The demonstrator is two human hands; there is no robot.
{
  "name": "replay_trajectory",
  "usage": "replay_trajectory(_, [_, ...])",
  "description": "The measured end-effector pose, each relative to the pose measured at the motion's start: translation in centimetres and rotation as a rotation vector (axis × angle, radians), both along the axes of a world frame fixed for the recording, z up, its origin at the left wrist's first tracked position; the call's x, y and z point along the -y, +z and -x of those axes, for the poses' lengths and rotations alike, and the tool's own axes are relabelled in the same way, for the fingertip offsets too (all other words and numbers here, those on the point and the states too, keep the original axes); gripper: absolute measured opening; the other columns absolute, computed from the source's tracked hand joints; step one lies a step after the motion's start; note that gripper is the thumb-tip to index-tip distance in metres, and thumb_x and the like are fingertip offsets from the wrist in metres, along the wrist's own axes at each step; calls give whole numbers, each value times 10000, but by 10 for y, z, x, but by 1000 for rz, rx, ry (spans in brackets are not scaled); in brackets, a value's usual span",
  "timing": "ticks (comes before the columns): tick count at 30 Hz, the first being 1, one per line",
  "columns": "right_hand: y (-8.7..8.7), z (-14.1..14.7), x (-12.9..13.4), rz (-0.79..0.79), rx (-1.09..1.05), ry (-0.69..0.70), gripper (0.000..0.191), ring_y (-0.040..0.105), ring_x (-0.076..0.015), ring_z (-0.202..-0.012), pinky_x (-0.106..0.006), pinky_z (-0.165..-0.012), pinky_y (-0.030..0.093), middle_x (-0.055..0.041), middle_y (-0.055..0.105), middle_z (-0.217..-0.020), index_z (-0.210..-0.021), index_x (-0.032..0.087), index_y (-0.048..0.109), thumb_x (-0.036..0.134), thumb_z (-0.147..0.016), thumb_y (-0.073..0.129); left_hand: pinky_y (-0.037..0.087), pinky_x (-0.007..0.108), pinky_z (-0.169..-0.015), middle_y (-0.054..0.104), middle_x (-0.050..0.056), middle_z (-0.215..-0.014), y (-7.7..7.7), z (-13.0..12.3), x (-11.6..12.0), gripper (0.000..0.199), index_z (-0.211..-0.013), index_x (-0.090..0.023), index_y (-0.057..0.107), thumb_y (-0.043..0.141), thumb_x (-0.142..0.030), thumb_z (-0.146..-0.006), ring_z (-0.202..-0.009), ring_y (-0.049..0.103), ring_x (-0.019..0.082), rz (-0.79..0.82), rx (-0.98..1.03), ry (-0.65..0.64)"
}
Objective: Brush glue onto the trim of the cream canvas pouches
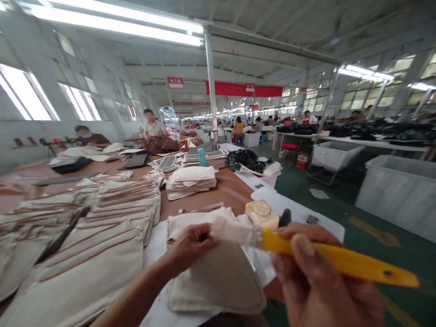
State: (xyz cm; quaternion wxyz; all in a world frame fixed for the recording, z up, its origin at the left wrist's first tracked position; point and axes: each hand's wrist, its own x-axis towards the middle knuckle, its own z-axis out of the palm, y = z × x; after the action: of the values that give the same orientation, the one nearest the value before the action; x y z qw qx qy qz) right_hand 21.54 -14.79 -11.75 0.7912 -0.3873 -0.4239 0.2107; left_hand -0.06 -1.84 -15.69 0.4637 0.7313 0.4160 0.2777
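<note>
My right hand (316, 268) is closed round the yellow handle of a paintbrush (327, 259), which lies nearly level with its pale bristles to the left. My left hand (194, 245) is closed in a pinch right at the bristle tips. Whether it grips the bristles or the edge of a panel is hidden by overlap and blur. Beneath both hands, beige fabric panels (218, 284) with rounded corners are stacked on a white sheet (156, 254). Just beyond the brush stands a yellowish plastic container (261, 214) with a round cap, beside a dark object (284, 218).
Overlapping rows of beige pieces with brown edging (112, 218) cover the left of the brown table (235, 184). Farther back are a beige stack (191, 181) and a teal bottle (202, 157). White bins (398, 195) stand at right. Two people work across the table.
</note>
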Motion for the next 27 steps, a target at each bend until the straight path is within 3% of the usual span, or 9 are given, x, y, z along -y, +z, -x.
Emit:
replay_trajectory(3, [-5, -13, -6, 10, -59, -37, 211, 480, -127, -491, -230, -444, 403, 6, 519, -603, -822, 188, 690, 383, -890, 734, 434, 231, -670, 678, 39, -854, 5, 1, 22, 391, -996, -137, 741, 680, -483, -824, -779, 564, 167, 6, -45, -15])
replay_trajectory(6, [-26, -23, -8, 50, 59, -63, 215, 490, -138, -534, -251, -501, 443, -5, 528, -634, -833, 175, 697, 380, -885, 738, 406, 218, -663, 644, 19, -803, 7, -1, 37, 345, -953, -133, 743, 665, -445, -829, -754, 526, 148, -3, -41, -64])
replay_trajectory(10, [-50, -20, -1, 7, 245, -29, 141, 500, -135, -523, -232, -468, 422, -3, 548, -663, -880, 194, 683, 313, -949, 652, 332, 204, -611, 558, -15, -740, 6, -5, 48, 306, -960, -126, 728, 636, -399, -858, -684, 428, 108, 50, -39, -144])
replay_trajectory(12, [-52, -17, 1, -28, 412, -11, 119, 523, -136, -523, -221, -454, 414, 8, 554, -657, -892, 207, 664, 261, -974, 598, 300, 202, -592, 523, -23, -735, 7, -6, 52, 295, -967, -120, 716, 626, -384, -871, -675, 391, 100, 95, -11, -190])
replay_trajectory(15, [-47, -18, 2, -49, 641, -94, 98, 585, -146, -584, -227, -484, 443, -6, 628, -748, -923, 210, 657, 226, -976, 576, 301, 205, -601, 511, -18, -758, 8, -7, 57, 265, -935, -114, 706, 635, -360, -866, -703, 398, 106, 113, 19, -204])
replay_trajectory(18, [-41, -21, 6, -54, 654, -225, 90, 607, -146, -643, -233, -574, 480, -6, 651, -809, -936, 209, 662, 206, -973, 580, 307, 208, -609, 502, -17, -757, 6, -7, 60, 257, -935, -114, 702, 642, -352, -859, -708, 400, 108, 137, 24, -199])
replay_trajectory(24, [-47, -18, 10, -59, 733, -93, 102, 616, -146, -660, -234, -589, 476, 3, 639, -787, -969, 212, 644, 194, -993, 547, 324, 202, -596, 517, -12, -762, 5, -10, 66, 331, -922, -115, 700, 634, -436, -877, -707, 428, 114, 109, -9, -208])
replay_trajectory(27, [-50, -28, 9, 9, 655, -192, 92, 578, -140, -626, -242, -577, 455, 2, 629, -776, -962, 207, 663, 243, -989, 582, 347, 207, -600, 578, 6, -774, 5, -9, 70, 373, -896, -124, 699, 599, -483, -910, -706, 477, 125, 17, -37, -181])
